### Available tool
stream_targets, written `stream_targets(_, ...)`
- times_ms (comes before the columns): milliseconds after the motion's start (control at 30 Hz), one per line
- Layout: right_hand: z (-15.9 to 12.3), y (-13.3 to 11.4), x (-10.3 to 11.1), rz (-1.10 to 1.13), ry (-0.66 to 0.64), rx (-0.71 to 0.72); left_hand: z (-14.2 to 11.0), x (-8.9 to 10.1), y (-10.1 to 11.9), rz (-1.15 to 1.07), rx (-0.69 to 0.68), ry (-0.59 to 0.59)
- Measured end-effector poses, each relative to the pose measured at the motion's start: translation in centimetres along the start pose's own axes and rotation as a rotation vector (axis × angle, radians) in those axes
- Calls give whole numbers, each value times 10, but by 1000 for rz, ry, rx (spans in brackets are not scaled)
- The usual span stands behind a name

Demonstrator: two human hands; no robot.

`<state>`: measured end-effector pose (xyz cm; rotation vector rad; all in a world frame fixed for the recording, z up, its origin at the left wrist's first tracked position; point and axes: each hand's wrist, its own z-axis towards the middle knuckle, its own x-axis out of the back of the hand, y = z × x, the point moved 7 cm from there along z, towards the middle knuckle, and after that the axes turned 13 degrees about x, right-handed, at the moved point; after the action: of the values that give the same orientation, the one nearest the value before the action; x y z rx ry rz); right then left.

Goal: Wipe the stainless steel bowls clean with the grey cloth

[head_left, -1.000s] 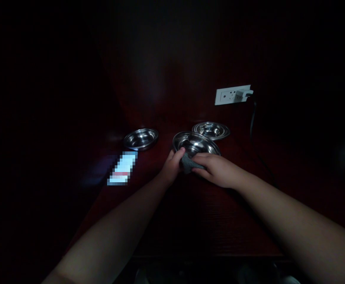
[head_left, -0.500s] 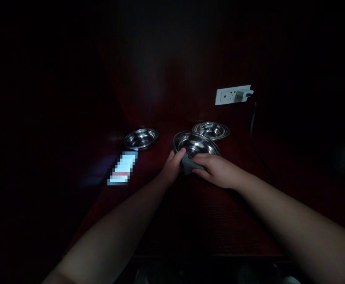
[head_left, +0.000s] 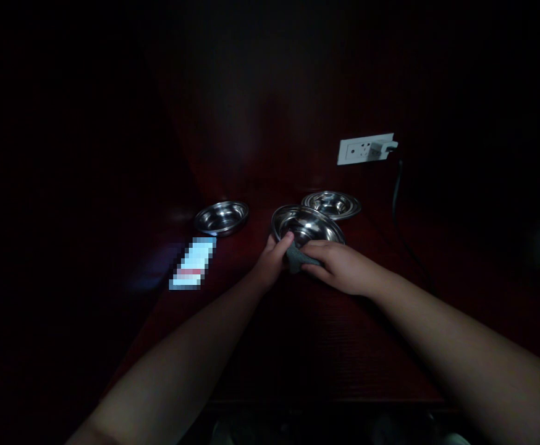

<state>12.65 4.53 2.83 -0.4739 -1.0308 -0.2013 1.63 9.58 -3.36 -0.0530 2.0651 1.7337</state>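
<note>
A shiny metal bowl (head_left: 309,224) is tilted toward me above the dark red table. My left hand (head_left: 274,261) grips its near left rim, the thumb over the edge and the other fingers hidden behind. With my right hand (head_left: 341,267) I pinch a grey-green cloth (head_left: 300,258) against the bowl's near rim. Part of the cloth hangs below the rim between both hands. Just behind the held bowl lies a second metal bowl (head_left: 331,204) with a wide rim. Another metal bowl (head_left: 222,217) rests to the left, apart from my hands.
A lit, blurred-out phone (head_left: 193,264) lies at the left, close to the left bowl. On the back wall is a white socket (head_left: 366,149) with a plug in it, and a dark cable (head_left: 396,188) runs down to the table (head_left: 270,364). The surroundings are very dark.
Almost nothing differs. Both hands keep their hold on the bowl and cloth, with only a tiny shift of the cloth and left thumb.
</note>
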Motion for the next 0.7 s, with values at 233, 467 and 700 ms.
stream_targets(233,1,-1,-1,5,-9,4,3,0,1,8,8,33)
stream_targets(467,1,0,-2,13,-12,6,1,0,1,11,22,39)
stream_targets(700,1,1,-2,26,-9,-2,0,-1,2,-3,10,41)
